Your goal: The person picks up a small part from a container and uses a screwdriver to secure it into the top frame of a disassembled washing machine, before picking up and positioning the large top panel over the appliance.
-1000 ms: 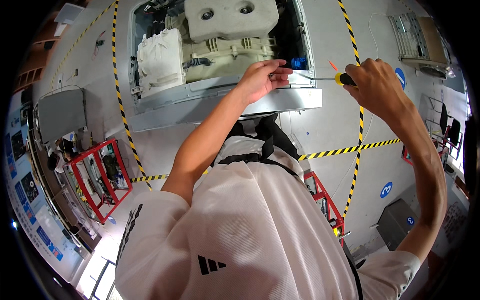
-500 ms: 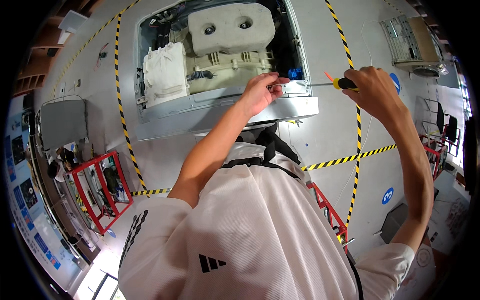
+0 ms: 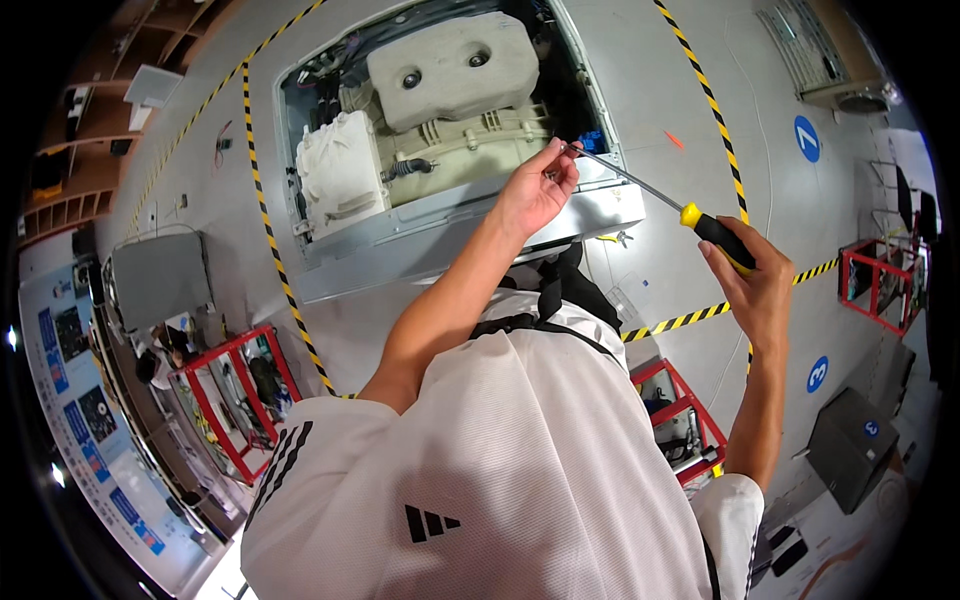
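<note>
My right hand (image 3: 762, 290) is wrapped round the black and yellow handle of a screwdriver (image 3: 735, 243). Its long metal shaft slants up and leftward to the fingertips of my left hand (image 3: 540, 190). There, thumb and forefinger are pinched together at the screwdriver's tip; whatever small thing they hold is too small to make out. Both hands are over the near right corner of an opened washing machine (image 3: 470, 218). Inside it lie a pale concrete counterweight (image 3: 450, 85) with two bolts, a white plastic box (image 3: 342, 170) and a short black hose (image 3: 408, 168).
An orange-red sliver (image 3: 674, 140) lies on the floor right of the machine. Yellow-black tape (image 3: 262, 200) marks the floor. Red-framed carts (image 3: 690, 410) stand near my right side and at the left. A grey panel (image 3: 160, 280) and another machine (image 3: 835, 60) stand farther off.
My right hand has come nearer to me, tilting the screwdriver so its tip meets my left fingers. Those fingers have closed into a pinch. The whole view has turned slightly.
</note>
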`<state>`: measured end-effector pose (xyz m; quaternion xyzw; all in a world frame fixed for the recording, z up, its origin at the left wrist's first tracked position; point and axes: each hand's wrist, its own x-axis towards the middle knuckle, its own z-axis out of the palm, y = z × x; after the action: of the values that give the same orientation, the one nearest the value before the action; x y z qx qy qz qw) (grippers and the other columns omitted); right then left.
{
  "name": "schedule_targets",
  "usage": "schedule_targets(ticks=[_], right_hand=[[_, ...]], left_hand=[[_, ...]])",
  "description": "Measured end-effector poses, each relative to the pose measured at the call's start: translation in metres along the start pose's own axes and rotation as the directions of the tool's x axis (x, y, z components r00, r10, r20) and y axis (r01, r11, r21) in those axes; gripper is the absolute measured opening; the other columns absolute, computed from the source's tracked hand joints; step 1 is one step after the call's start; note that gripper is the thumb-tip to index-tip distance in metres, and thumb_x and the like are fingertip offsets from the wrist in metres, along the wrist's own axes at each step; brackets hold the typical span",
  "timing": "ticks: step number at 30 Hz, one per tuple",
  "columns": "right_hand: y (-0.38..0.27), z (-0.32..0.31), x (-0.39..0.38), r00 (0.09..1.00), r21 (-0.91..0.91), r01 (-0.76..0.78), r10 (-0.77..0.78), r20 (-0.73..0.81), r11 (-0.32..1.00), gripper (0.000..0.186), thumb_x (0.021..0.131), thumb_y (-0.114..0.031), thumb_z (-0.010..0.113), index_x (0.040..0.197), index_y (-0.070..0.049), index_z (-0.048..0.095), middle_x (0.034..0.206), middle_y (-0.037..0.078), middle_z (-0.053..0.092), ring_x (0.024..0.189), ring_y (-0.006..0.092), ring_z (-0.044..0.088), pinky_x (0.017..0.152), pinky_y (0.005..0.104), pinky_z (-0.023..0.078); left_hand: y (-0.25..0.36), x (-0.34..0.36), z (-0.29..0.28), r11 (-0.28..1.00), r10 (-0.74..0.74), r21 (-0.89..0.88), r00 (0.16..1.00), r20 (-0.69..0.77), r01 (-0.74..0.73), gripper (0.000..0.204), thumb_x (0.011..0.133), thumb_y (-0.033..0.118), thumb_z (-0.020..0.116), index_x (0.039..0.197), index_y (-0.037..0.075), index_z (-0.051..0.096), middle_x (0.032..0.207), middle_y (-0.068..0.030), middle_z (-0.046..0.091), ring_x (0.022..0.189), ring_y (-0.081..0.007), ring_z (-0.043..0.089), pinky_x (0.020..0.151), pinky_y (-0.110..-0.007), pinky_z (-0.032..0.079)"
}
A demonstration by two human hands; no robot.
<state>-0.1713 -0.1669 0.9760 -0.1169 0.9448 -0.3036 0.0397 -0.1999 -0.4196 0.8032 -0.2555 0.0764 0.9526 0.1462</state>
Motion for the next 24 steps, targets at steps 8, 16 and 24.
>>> schedule_targets(ticks=[8, 16, 24], right_hand=[[0.009, 0.000, -0.014, 0.998, 0.015, -0.058, 0.058, -0.012, 0.998, 0.030, 0.075, -0.015, 0.074, 0.099, -0.001, 0.065, 0.082, 0.014, 0.067, 0.069, 0.0194, 0.065, 0.063, 0.0262, 0.051], [0.009, 0.002, -0.017, 0.981, 0.026, -0.192, 0.191, 0.022, 0.981, 0.029, 0.075, -0.017, 0.073, 0.099, -0.001, 0.065, 0.078, 0.014, 0.067, 0.064, 0.0185, 0.064, 0.062, 0.0253, 0.051], [0.013, 0.005, -0.024, 0.999, -0.144, -0.033, 0.027, -0.040, 0.989, 0.035, 0.071, -0.010, 0.076, 0.103, -0.005, 0.063, 0.077, 0.011, 0.064, 0.061, 0.0210, 0.062, 0.056, 0.0283, 0.049]], left_hand=[[-0.009, 0.009, 0.007, 0.999, -0.016, -0.047, 1.000, 0.017, 0.017, 0.013, 0.088, 0.011, 0.059, 0.092, -0.001, 0.055, 0.090, -0.0099, 0.059, 0.072, -0.0133, 0.061, 0.073, -0.027, 0.056], [-0.016, 0.009, 0.010, 1.000, 0.020, 0.001, 1.000, -0.010, -0.020, 0.010, 0.088, 0.011, 0.060, 0.084, 0.002, 0.058, 0.083, -0.0080, 0.060, 0.072, -0.0116, 0.059, 0.074, -0.026, 0.055], [-0.035, 0.014, -0.002, 0.998, -0.027, 0.059, 0.997, -0.067, 0.030, 0.010, 0.087, 0.010, 0.060, 0.087, 0.001, 0.057, 0.087, -0.0081, 0.059, 0.075, -0.0111, 0.059, 0.076, -0.025, 0.055]])
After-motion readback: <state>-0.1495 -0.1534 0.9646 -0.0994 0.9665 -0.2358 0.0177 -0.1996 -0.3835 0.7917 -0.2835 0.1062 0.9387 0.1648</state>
